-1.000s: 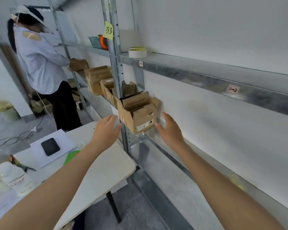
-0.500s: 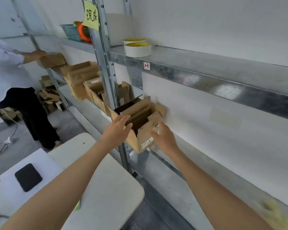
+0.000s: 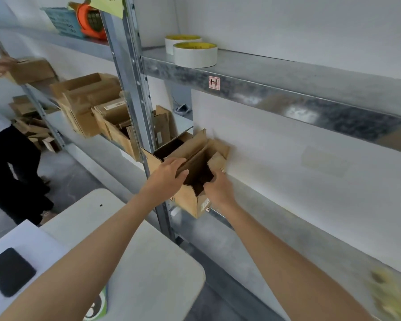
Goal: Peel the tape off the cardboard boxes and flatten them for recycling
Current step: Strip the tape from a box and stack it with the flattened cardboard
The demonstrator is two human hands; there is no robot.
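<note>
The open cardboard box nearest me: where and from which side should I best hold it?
Probably its two opposite walls at the open top, reached from the front and above: the cardboard box stands upright with its top open, and the room wall closes off its back. The left hand and right hand grip there.

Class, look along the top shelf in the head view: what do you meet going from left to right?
Blue basket → orange device → two white tape rolls → red H label on the shelf's front edge.
</note>
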